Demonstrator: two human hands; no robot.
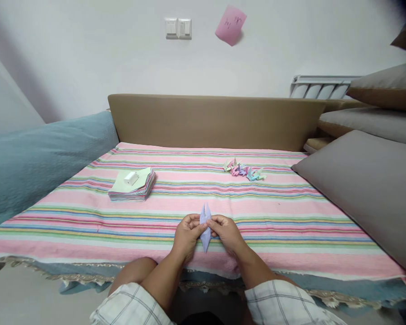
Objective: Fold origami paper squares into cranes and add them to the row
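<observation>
A lavender folded paper piece [205, 243] is held upright between both hands, just above the front part of the striped cloth. It is a narrow diamond, with two slim points at the top split by a slit and one point at the bottom. My left hand [187, 232] pinches its left edge, thumb on the front face. From the other side, my right hand [226, 229] grips the right edge between thumb and fingers. The fingertips behind the paper are partly hidden.
A stack of coloured paper sheets [130, 192] with a small white block [131, 178] on top sits to the left. Several folded paper cranes [244, 171] lie in a row at the back right. Grey cushions [362, 180] line the right side; a brown backrest [206, 122] stands behind.
</observation>
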